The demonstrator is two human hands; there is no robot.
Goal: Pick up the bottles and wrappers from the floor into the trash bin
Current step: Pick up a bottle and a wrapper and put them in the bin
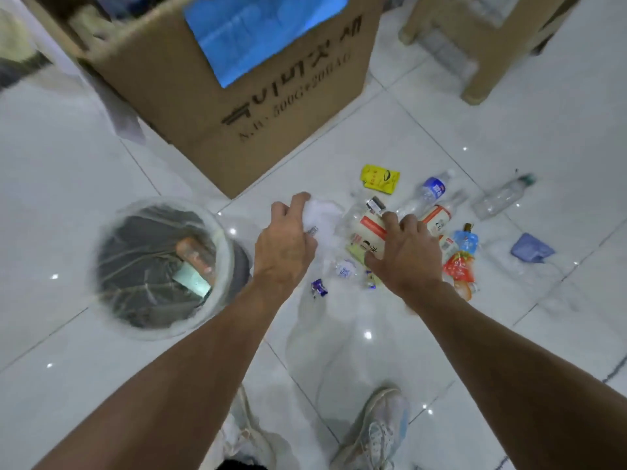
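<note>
My left hand (286, 242) grips a crumpled white wrapper (322, 218) just right of the trash bin (222, 239), which is lined with clear plastic and holds an orange bottle (195, 254). With spread fingers, my right hand (403, 252) hovers over a clear bottle with an orange-white label (368, 228). Around it lie a blue-label bottle (429, 191), another orange-label bottle (437, 218), a clear bottle (502, 196), a yellow wrapper (380, 179), a red pouch (458, 268), a blue pouch (466, 240) and small candy wrappers (319, 288).
A big cardboard box (244, 106) with a blue sheet stands behind the litter. A wooden stool leg (478, 86) is at the back right. A blue-grey scrap (529, 249) lies to the right. My shoes (373, 432) are at the bottom on white tiles.
</note>
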